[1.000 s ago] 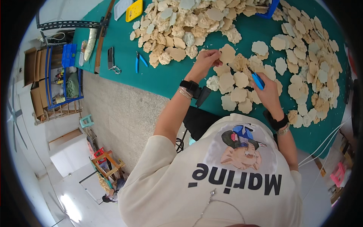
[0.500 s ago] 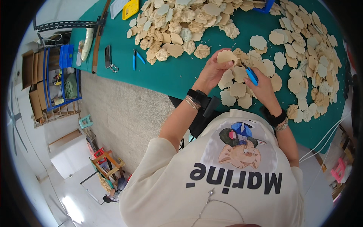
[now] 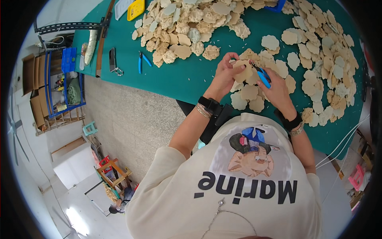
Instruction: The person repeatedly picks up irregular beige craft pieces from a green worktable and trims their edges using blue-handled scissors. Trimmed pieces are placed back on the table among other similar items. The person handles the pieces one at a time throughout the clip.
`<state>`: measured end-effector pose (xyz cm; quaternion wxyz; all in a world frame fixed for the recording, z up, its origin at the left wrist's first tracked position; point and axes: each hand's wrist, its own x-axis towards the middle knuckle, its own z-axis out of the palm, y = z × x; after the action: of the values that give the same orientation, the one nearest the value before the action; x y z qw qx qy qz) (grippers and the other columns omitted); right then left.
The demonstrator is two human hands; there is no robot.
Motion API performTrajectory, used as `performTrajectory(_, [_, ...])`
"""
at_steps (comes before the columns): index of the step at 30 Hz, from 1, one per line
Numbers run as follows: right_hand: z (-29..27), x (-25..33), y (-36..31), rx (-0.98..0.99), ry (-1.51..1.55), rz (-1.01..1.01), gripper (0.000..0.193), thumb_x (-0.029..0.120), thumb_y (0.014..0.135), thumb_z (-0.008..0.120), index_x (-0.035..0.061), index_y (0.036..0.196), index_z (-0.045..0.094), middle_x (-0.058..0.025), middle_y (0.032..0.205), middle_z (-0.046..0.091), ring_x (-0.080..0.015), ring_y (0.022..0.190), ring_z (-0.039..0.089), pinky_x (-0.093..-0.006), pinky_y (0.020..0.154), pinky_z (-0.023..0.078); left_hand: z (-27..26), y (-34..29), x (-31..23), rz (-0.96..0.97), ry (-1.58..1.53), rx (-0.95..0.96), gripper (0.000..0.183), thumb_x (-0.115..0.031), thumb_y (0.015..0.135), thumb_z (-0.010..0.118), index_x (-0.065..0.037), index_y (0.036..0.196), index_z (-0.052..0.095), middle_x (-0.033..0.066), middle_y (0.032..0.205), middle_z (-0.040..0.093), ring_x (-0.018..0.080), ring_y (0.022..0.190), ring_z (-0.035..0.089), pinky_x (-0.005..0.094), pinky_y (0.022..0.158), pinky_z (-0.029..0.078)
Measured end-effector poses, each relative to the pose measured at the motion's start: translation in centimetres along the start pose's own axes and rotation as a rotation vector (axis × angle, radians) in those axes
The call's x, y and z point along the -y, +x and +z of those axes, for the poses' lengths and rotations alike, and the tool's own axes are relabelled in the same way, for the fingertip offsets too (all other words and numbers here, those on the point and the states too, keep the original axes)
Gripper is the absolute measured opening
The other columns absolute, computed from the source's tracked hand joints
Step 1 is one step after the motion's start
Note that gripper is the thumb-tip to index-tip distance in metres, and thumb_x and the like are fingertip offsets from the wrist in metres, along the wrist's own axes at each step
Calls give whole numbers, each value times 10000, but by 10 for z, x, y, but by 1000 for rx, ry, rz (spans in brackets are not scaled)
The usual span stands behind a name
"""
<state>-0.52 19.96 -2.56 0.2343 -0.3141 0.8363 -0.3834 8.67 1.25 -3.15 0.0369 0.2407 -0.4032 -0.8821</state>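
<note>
Between the thumb and fingers of my left hand [image 3: 223,81] is a beige piece with a wavy edge [image 3: 242,71]. My right hand [image 3: 277,91] grips blue-handled cutting pliers [image 3: 264,77], their jaws at the right edge of that piece. Under and around both hands lies a small heap of similar flat scalloped pieces [image 3: 249,92], beige and pale cream, on a green table [image 3: 175,81]. The fingers of my right hand partly hide the plier handles.
A large pile of scalloped pieces [image 3: 199,20] covers the far middle, another pile [image 3: 334,71] the right side. A second blue pair of pliers [image 3: 141,63], a phone [image 3: 112,59] and a yellow tray [image 3: 136,10] lie at left. Small scraps dot the table.
The beige piece in my left hand has turned and come slightly nearer. The pliers have tilted, with their jaws now at its right edge. The view has shifted a little.
</note>
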Motion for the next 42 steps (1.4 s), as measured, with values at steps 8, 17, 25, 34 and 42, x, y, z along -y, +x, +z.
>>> performTrajectory(8, [-7, 3, -3, -28, -70, -60, 381, 204, 832, 714, 42, 1158, 604, -176, 840, 634, -353, 763, 632, -443, 677, 492, -1, 2, 1, 57, 180, 52, 316, 40, 893, 640, -62, 1125, 451, 151, 1097, 681, 178, 987, 657, 288, 838, 528])
performTrajectory(17, [-17, 11, -2, -9, -120, -73, 341, 153, 804, 692, 67, 1131, 646, -169, 792, 634, -353, 720, 630, -437, 635, 479, -5, 3, -4, 56, 261, 81, 330, 59, 886, 631, -44, 1144, 452, 143, 1100, 679, 160, 976, 650, 268, 849, 514])
performTrajectory(25, [-17, 12, 0, -7, -105, -106, 273, 150, 807, 686, 65, 1066, 670, -174, 753, 636, -371, 698, 616, -430, 613, 470, -9, 2, -5, 23, 274, 95, 323, 55, 883, 637, -55, 1135, 468, 115, 1084, 695, 143, 970, 648, 262, 844, 505])
performTrajectory(34, [-13, -5, 0, 53, -24, 27, 220, 219, 847, 691, 72, 1010, 697, -187, 763, 657, -380, 705, 633, -408, 614, 486, -15, 10, 2, -66, 327, 73, 292, 59, 875, 621, -50, 1116, 496, 99, 1020, 693, 139, 936, 634, 264, 790, 501])
performTrajectory(42, [-35, -28, -2, -121, -16, 138, 268, 205, 831, 733, 82, 1066, 693, -177, 802, 679, -352, 705, 652, -379, 639, 507, -4, 80, -19, 288, 1382, 51, 123, -53, 869, 668, -44, 988, 694, 99, 968, 719, 228, 895, 662, 342, 812, 516])
